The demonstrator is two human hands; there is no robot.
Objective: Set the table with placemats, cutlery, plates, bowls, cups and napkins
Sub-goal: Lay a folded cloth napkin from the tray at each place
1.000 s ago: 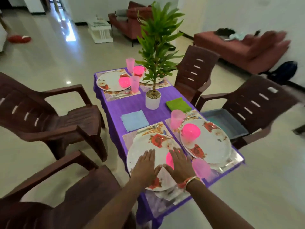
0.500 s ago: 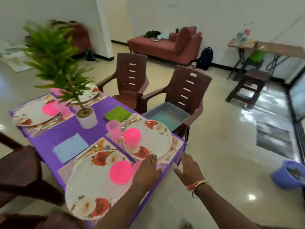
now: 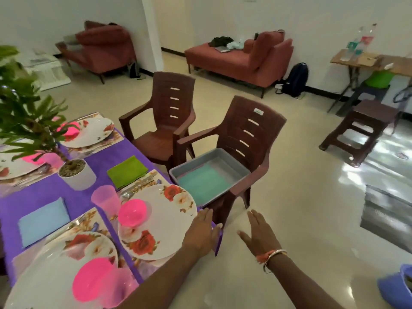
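A bench (image 3: 44, 190) under a purple cloth fills the view from seven to ten o'clock. Both hands reach forward with fingers straight and relaxed, holding nothing. The left hand (image 3: 201, 233) lies flat over the bench's near right corner, at the four o'clock edge of a flowered plate (image 3: 165, 221); whether it touches the plate cannot be told. The right hand (image 3: 258, 233) hangs above the floor (image 3: 289, 197), at three o'clock from that corner and clear of the bench.

A pink bowl (image 3: 132, 212) sits on the flowered plate toward its nine o'clock, and a pink cup (image 3: 104, 200) stands just beside it at ten o'clock. Cutlery (image 3: 133, 190) lies on the placemat (image 3: 156, 176) at the plate's eleven o'clock, with a green napkin (image 3: 127, 172) past it.

A nearer plate (image 3: 44, 279) carrying a nearer bowl (image 3: 93, 279) lies at seven o'clock of the view, with a blue napkin (image 3: 42, 220) at its twelve. A potted plant (image 3: 77, 173) stands mid-bench. At one o'clock from the corner, a brown chair (image 3: 249, 130) holds a grey tray (image 3: 223, 155) with a teal cloth (image 3: 202, 182) inside.
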